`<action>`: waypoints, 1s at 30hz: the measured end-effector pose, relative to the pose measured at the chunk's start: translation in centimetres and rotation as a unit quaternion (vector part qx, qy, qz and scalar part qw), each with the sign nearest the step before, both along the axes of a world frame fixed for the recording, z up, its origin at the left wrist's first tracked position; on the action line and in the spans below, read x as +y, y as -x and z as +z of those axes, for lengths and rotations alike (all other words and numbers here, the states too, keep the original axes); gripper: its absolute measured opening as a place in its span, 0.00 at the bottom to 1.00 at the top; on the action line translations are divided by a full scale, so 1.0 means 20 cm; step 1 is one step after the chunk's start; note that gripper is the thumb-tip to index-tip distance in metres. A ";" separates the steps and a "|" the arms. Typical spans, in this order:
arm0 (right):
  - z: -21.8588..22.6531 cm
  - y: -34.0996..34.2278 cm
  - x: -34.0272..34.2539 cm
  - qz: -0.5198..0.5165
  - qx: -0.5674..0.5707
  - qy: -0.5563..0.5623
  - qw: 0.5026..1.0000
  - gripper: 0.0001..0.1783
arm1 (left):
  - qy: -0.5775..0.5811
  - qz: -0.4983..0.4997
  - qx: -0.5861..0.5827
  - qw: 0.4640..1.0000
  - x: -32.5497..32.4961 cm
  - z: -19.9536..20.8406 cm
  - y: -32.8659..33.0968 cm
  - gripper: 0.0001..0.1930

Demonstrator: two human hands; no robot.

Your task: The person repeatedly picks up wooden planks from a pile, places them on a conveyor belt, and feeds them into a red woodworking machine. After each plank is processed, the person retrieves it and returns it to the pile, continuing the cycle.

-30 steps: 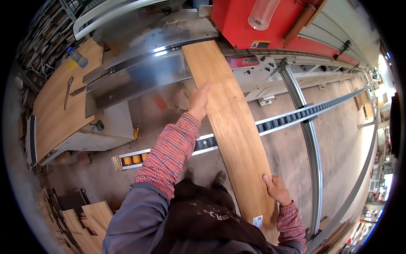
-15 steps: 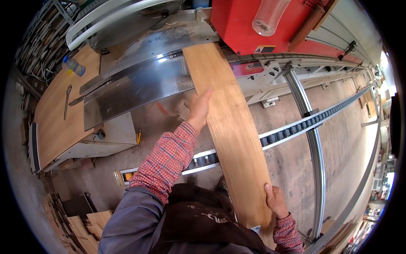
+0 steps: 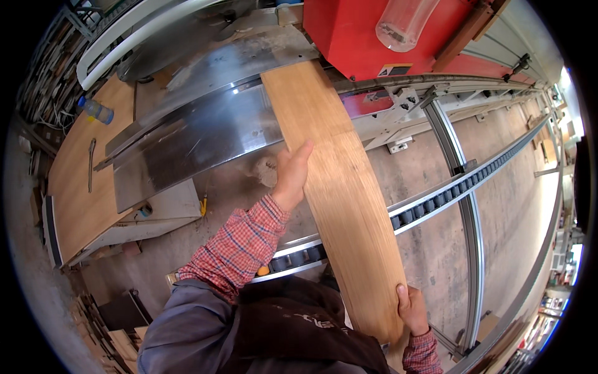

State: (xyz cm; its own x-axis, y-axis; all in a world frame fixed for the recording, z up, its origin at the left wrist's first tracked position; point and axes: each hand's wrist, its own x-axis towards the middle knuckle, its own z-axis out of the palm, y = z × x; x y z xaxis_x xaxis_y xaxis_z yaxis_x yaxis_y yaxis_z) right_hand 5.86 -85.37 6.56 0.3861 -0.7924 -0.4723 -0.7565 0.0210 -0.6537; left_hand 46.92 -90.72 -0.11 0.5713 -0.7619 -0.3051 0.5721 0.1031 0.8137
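A long wooden board (image 3: 349,193) runs from the machine's metal table toward my body, passing over the roller track. My left hand (image 3: 292,174) grips its left edge about midway, thumb on top and the other fingers hidden underneath. Nearer to me, my right hand (image 3: 412,309) holds the right edge, its thumb on the upper face. The board's far end lies at the edge of the shiny metal table (image 3: 199,140), close to the red machine housing (image 3: 355,37). Its near end reaches down past my dark apron.
The roller track (image 3: 448,193) crosses under the board, joined by a metal rail (image 3: 471,262) on the right. At left, a wooden worktop (image 3: 84,168) carries a bottle (image 3: 96,111) and a wrench (image 3: 91,165). Stacked wood pieces (image 3: 47,81) stand at far left.
The view has shifted slightly, and the surroundings sit a little differently in it. Both hands keep their hold on the board; its near end lies a bit closer to my body.
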 end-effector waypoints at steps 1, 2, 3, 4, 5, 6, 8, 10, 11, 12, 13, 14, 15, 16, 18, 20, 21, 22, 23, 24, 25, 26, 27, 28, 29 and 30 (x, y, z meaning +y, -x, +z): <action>-0.01 0.01 0.00 -0.003 0.002 0.001 1.000 0.32 | 0.004 0.003 0.004 1.000 0.00 0.00 0.00 0.21; -0.02 0.02 0.01 -0.006 0.004 0.002 1.000 0.31 | 0.007 0.006 0.008 1.000 -0.01 0.00 0.01 0.21; -0.02 0.02 0.00 -0.009 -0.003 0.004 1.000 0.31 | 0.011 0.009 0.013 1.000 -0.01 -0.01 0.01 0.21; -0.02 0.02 0.00 -0.014 -0.011 0.004 1.000 0.30 | 0.012 0.007 0.011 1.000 -0.01 -0.01 0.01 0.21; -0.01 0.02 0.00 -0.018 -0.019 0.004 1.000 0.30 | 0.012 0.006 0.010 1.000 -0.01 -0.02 0.01 0.21; -0.02 0.02 0.00 -0.017 -0.013 0.001 1.000 0.30 | 0.013 0.005 0.008 1.000 -0.02 -0.03 0.01 0.20; -0.02 0.04 -0.02 -0.018 -0.001 -0.005 1.000 0.30 | 0.010 0.009 0.006 1.000 -0.03 -0.02 0.01 0.20; 0.00 0.04 -0.04 -0.016 0.005 -0.010 1.000 0.30 | 0.008 0.010 0.007 1.000 -0.04 -0.01 0.03 0.20; 0.00 0.04 -0.06 -0.015 0.008 -0.012 1.000 0.30 | 0.007 0.010 0.010 1.000 -0.05 0.00 0.03 0.20; -0.01 0.05 -0.07 -0.020 0.007 -0.014 1.000 0.30 | 0.006 0.010 0.013 1.000 -0.06 0.01 0.04 0.20; -0.01 0.07 -0.07 -0.025 0.007 -0.014 1.000 0.30 | 0.005 0.008 0.014 1.000 -0.08 0.01 0.05 0.20; -0.02 0.08 -0.08 -0.030 0.007 -0.015 0.999 0.30 | 0.003 0.006 0.016 1.000 -0.09 0.01 0.06 0.20; -0.02 0.09 -0.09 -0.037 0.001 -0.015 0.999 0.31 | 0.002 0.004 0.017 1.000 -0.11 0.02 0.07 0.20; -0.03 0.10 -0.10 -0.042 -0.005 -0.014 0.999 0.31 | -0.001 0.003 0.014 1.000 -0.13 0.02 0.08 0.20; -0.02 0.11 -0.14 -0.045 -0.004 -0.014 0.999 0.32 | -0.006 -0.002 0.008 1.000 -0.16 0.03 0.10 0.20; 0.01 0.12 -0.19 -0.039 0.011 -0.015 0.999 0.33 | -0.002 0.005 0.011 1.000 -0.20 0.04 0.13 0.20; 0.00 0.14 -0.21 -0.035 0.016 -0.013 0.999 0.33 | 0.001 0.008 0.012 1.000 -0.22 0.04 0.15 0.20; -0.03 0.18 -0.24 -0.033 0.020 -0.010 0.999 0.34 | 0.005 0.009 0.013 1.000 -0.25 0.03 0.16 0.20; -0.04 0.22 -0.26 -0.030 0.025 -0.008 0.999 0.34 | 0.009 0.010 0.015 1.000 -0.28 0.02 0.17 0.20; -0.05 0.25 -0.28 -0.036 0.020 -0.013 0.999 0.34 | 0.013 0.010 0.016 1.000 -0.30 0.01 0.19 0.20; -0.05 0.26 -0.31 -0.042 0.013 -0.018 0.999 0.34 | 0.010 0.006 0.017 1.000 -0.34 0.02 0.21 0.19; -0.05 0.28 -0.34 -0.048 0.007 -0.024 0.999 0.34 | 0.008 0.001 0.018 1.000 -0.37 0.04 0.23 0.18; -0.04 0.28 -0.38 -0.058 0.000 -0.019 0.998 0.34 | 0.005 -0.003 0.018 1.000 -0.41 0.05 0.25 0.17; -0.03 0.28 -0.42 -0.068 -0.008 -0.013 0.998 0.34 | 0.008 -0.001 0.016 1.000 -0.46 0.04 0.28 0.17; -0.01 0.29 -0.46 -0.079 -0.015 -0.007 0.997 0.34 | 0.010 0.001 0.013 1.000 -0.51 0.02 0.30 0.17; -0.01 0.31 -0.51 -0.072 -0.013 -0.012 0.997 0.34 | 0.013 0.003 0.011 1.000 -0.56 0.01 0.33 0.17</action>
